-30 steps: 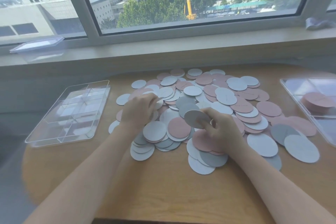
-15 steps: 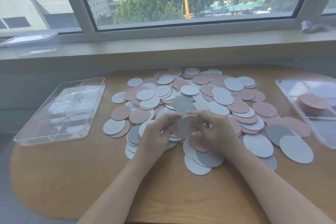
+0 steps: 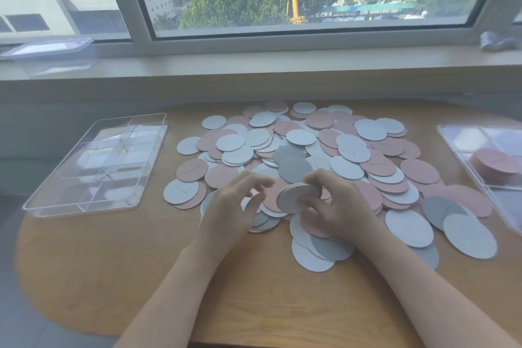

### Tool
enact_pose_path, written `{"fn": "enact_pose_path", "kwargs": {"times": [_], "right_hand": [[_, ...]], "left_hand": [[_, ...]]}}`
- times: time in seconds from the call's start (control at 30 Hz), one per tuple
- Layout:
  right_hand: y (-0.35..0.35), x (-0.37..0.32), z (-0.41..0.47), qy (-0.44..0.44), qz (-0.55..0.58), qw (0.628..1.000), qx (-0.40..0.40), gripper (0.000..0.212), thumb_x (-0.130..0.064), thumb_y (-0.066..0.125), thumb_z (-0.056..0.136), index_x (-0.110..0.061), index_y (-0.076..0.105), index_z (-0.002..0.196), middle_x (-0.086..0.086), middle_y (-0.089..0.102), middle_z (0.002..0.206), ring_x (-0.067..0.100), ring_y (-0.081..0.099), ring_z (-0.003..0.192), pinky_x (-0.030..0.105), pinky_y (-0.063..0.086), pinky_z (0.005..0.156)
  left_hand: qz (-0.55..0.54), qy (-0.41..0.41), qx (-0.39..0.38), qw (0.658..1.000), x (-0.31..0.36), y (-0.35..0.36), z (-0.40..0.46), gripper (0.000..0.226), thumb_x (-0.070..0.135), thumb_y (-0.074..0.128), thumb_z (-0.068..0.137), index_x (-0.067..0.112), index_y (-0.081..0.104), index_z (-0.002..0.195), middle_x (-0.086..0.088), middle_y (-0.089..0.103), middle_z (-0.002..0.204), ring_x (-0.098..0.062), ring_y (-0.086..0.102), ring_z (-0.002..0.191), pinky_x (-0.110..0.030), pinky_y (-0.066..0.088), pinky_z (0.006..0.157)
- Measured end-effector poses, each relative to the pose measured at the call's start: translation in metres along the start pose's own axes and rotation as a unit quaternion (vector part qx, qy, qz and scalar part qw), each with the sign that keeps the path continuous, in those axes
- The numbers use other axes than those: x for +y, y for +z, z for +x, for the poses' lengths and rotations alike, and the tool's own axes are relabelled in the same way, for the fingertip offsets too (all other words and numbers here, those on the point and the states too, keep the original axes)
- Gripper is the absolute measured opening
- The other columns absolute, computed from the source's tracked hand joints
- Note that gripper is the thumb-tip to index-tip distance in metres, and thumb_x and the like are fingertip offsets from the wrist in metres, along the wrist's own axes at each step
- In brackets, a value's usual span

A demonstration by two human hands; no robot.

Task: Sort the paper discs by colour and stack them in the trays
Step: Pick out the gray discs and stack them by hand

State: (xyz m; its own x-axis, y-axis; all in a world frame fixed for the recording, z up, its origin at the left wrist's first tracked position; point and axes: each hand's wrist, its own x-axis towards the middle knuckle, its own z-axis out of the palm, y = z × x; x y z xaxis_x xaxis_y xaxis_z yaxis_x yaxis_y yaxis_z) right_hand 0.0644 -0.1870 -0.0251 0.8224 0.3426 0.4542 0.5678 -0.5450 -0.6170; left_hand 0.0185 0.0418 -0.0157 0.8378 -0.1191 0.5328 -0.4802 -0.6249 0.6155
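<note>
A wide heap of pink, white and grey paper discs (image 3: 353,150) covers the middle of the wooden table. My right hand (image 3: 341,203) pinches a small stack of white discs (image 3: 296,197) just above the heap's near edge. My left hand (image 3: 231,206) hovers beside that stack with its fingers loosely curled, holding nothing. A clear divided tray (image 3: 96,164) stands at the left. Another clear tray (image 3: 457,144) at the right edge holds a stack of pink discs (image 3: 497,164).
The table's curved front edge (image 3: 254,339) runs close to me. A window sill (image 3: 268,62) runs behind the table, with a clear lid (image 3: 48,48) at its left and a small crumpled wrapper (image 3: 494,41) at its right.
My left hand came from the heap's far left to the stack and has now drawn slightly off it. The single grey disc in my right hand has become a stack of white ones.
</note>
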Motion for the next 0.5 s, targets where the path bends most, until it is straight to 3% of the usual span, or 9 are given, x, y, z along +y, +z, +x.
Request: {"fn": "enact_pose_path", "kwargs": {"times": [0.13, 0.23, 0.37, 0.5], "right_hand": [[-0.002, 0.0, 0.0, 0.009, -0.002, 1.0, 0.017, 0.02, -0.024, 0.067, 0.078, -0.02, 0.063, 0.097, -0.005, 0.062, 0.081, 0.011, 0.055, 0.078, 0.013, 0.04, 0.069], [-0.004, -0.002, 0.001, 0.006, -0.002, 1.0, 0.019, 0.02, -0.019, 0.07, 0.078, -0.018, 0.064, 0.097, -0.003, 0.064, 0.081, 0.01, 0.054, 0.078, 0.007, 0.038, 0.07], [-0.004, -0.002, 0.001, 0.019, -0.004, 1.0, 0.015, 0.025, -0.008, 0.077, 0.078, -0.018, 0.065, 0.098, -0.001, 0.066, 0.082, 0.011, 0.054, 0.079, 0.007, 0.038, 0.069], [-0.003, -0.002, 0.001, 0.017, 0.0, 1.0, 0.019, 0.023, -0.014, 0.074, 0.078, -0.02, 0.064, 0.098, -0.002, 0.065, 0.081, 0.011, 0.055, 0.08, 0.008, 0.038, 0.069]], "left_hand": [[0.135, -0.062, -0.046, 0.988, -0.034, -0.017, -0.005, 0.038, 0.041, 0.07, 0.083, 0.032, 0.069, 0.12, 0.019, 0.06, 0.121, -0.011, 0.054, 0.111, -0.037, 0.042, 0.098], [0.187, -0.079, -0.075, 0.976, -0.039, -0.021, -0.01, 0.051, 0.064, 0.051, 0.082, 0.036, 0.069, 0.122, 0.024, 0.06, 0.123, -0.009, 0.051, 0.115, -0.029, 0.027, 0.098], [0.166, -0.092, -0.059, 0.98, -0.037, -0.021, -0.009, 0.051, 0.061, 0.058, 0.078, 0.038, 0.067, 0.123, 0.021, 0.06, 0.121, -0.01, 0.049, 0.116, -0.025, 0.023, 0.096], [0.103, -0.106, -0.011, 0.989, -0.031, -0.022, -0.006, 0.046, 0.023, 0.085, 0.076, 0.033, 0.067, 0.117, 0.015, 0.055, 0.116, -0.015, 0.045, 0.111, -0.029, 0.034, 0.1]]}}
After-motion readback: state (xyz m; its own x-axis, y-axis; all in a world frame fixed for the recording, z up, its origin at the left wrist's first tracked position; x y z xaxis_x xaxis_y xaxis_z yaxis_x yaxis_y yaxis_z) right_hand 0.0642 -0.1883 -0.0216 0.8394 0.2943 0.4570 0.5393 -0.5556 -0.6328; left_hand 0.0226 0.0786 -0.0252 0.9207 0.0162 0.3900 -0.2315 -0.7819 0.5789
